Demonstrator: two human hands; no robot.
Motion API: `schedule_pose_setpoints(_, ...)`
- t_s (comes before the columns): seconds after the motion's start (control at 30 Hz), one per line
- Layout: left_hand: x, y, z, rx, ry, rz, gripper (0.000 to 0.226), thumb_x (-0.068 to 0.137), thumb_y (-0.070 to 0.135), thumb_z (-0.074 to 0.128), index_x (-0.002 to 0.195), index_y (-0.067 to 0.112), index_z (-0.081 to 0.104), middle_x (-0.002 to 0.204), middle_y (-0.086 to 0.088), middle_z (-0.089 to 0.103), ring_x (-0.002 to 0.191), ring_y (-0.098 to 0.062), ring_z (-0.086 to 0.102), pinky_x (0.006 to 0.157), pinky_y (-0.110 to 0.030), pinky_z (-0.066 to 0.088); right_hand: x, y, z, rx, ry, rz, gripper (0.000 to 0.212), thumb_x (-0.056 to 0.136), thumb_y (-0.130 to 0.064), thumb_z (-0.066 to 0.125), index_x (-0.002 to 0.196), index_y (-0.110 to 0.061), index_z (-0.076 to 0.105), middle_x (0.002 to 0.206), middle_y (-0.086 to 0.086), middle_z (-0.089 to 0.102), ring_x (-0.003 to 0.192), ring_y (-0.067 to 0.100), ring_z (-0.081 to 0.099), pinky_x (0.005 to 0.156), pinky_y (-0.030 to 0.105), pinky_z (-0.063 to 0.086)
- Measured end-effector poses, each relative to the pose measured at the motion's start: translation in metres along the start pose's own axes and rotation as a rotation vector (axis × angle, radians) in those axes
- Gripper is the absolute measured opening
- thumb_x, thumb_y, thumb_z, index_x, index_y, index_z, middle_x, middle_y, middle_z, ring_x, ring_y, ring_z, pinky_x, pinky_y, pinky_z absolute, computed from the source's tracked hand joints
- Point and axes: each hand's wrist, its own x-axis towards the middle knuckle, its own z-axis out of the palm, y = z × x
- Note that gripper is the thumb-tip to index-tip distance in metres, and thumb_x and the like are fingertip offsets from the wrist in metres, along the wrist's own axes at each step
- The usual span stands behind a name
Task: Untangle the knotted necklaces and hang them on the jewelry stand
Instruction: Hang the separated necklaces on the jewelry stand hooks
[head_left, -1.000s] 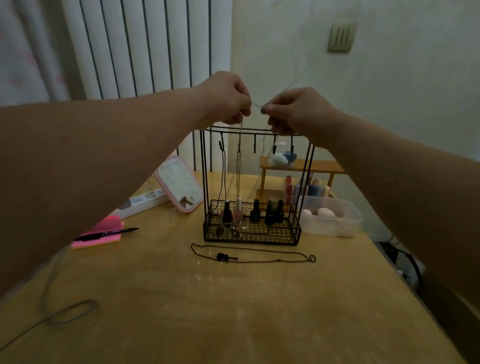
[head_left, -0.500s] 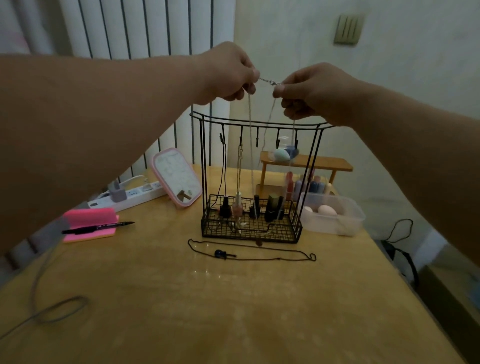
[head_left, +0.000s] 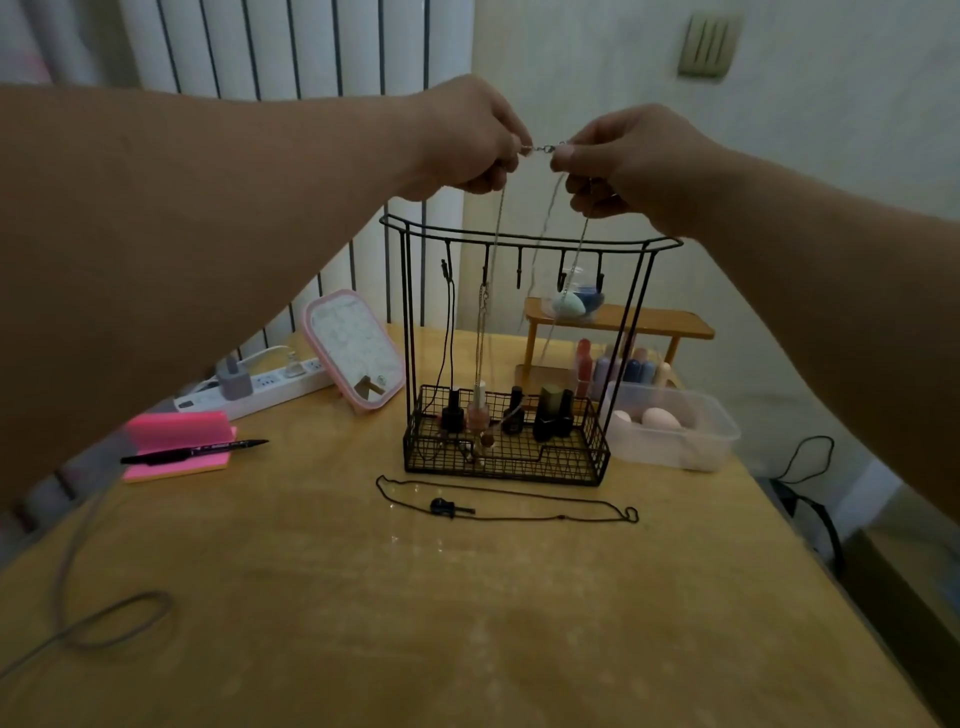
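Above the black wire jewelry stand (head_left: 530, 241), my left hand (head_left: 467, 137) and my right hand (head_left: 623, 161) each pinch one end of a thin silver necklace (head_left: 544, 149) at its clasp. Its strands hang down in front of the stand's hooks towards the basket. A black cord necklace (head_left: 451, 332) hangs from the leftmost hook, and a pale chain (head_left: 482, 338) hangs from the second hook. Another black necklace (head_left: 504, 506) with a dark pendant lies stretched out on the wooden table (head_left: 467, 623) in front of the stand.
Nail polish bottles (head_left: 519, 410) stand in the stand's basket. A pink-framed mirror (head_left: 353, 351), a power strip (head_left: 254, 384) and a pink notepad with a pen (head_left: 182, 447) are at the left. A clear plastic box (head_left: 675, 426) and a small wooden shelf (head_left: 623, 325) are at the right. A grey cable (head_left: 104, 618) lies front left.
Both hands rose above the stand's top rail with the silver necklace, then dropped a little; the clasp now shows stretched between the fingertips. The view has shifted.
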Motion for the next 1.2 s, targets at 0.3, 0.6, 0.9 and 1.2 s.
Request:
schedule_pose_setpoints(0.3, 0.004, -0.005, 0.008, 0.032, 0.043, 0.011, 0.013, 0.106, 0.019, 0.057, 0.11, 0.016, 0.069, 0.101, -0.005, 0.067, 0.082, -0.009, 0.065, 0.054, -0.007, 0.049, 0.004, 0.01, 0.001, -0.049, 0.005, 0.026, 0.02, 0.102, -0.031, 0.065, 0.114, -0.017, 0.072, 0.103, 0.004, 0.072, 0.093, 0.015, 0.073, 0.082, 0.028, 0.061)
schedule_pose_setpoints(0.6, 0.001, -0.013, 0.012, 0.115, 0.011, 0.04, 0.016, 0.106, 0.023, 0.058, 0.116, 0.018, 0.068, 0.107, -0.002, 0.07, 0.093, -0.013, 0.068, 0.066, -0.018, 0.05, -0.003, 0.015, 0.009, -0.055, -0.009, 0.008, 0.012, 0.102, -0.03, 0.064, 0.105, -0.021, 0.072, 0.1, 0.003, 0.074, 0.091, 0.014, 0.073, 0.08, 0.025, 0.06)
schedule_pose_setpoints(0.9, -0.01, -0.025, 0.008, 0.125, 0.031, 0.033, 0.012, 0.106, 0.026, 0.058, 0.112, 0.021, 0.067, 0.099, 0.001, 0.067, 0.084, -0.012, 0.062, 0.068, -0.022, 0.048, -0.006, 0.012, 0.019, -0.087, 0.006, -0.05, 0.019, 0.101, -0.033, 0.066, 0.11, -0.019, 0.074, 0.096, -0.002, 0.073, 0.081, 0.006, 0.065, 0.066, 0.017, 0.047)
schedule_pose_setpoints(1.2, -0.014, -0.031, 0.024, 0.174, -0.042, 0.045, 0.011, 0.103, 0.026, 0.063, 0.108, 0.021, 0.071, 0.101, 0.002, 0.07, 0.091, -0.011, 0.066, 0.072, -0.023, 0.049, -0.007, 0.022, 0.044, -0.278, 0.012, -0.107, 0.015, 0.1, -0.032, 0.068, 0.108, -0.02, 0.072, 0.091, -0.007, 0.074, 0.085, 0.002, 0.07, 0.076, 0.022, 0.052)
